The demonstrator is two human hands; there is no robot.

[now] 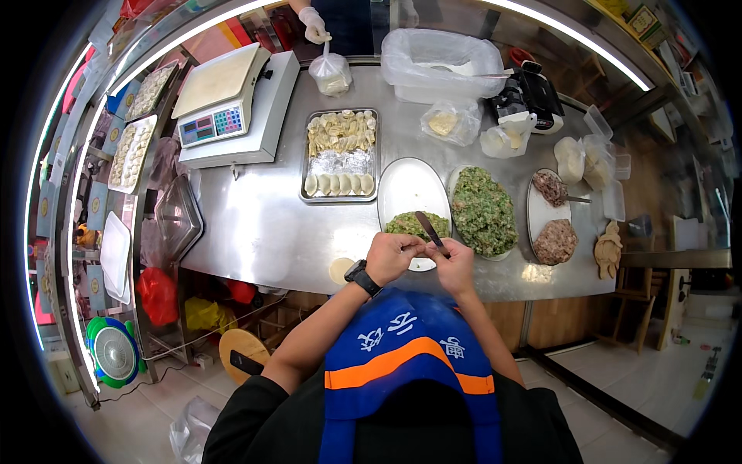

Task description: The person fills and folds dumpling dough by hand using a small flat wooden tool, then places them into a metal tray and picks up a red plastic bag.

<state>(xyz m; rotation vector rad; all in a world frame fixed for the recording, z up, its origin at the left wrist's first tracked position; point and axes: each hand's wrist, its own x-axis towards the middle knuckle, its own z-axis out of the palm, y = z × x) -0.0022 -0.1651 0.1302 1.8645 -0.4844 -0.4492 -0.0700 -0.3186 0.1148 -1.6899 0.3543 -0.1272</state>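
My left hand, with a dark watch on the wrist, has its fingers pinched together against my right hand. Whatever lies between the fingertips is hidden. A dark flat filling spatula is gripped in my right hand, its blade pointing up and away. Both hands are over the near end of a white oval plate, where green chopped filling is heaped. Left of my left wrist, a round dough wrapper lies flat near the table's edge. Beyond the hands, a metal tray holds folded dumplings.
A larger green filling mound and a plate of meat filling stand to the right, with dough pieces beyond. A scale is at left. Across the steel table, another person's gloved hand holds a plastic bag.
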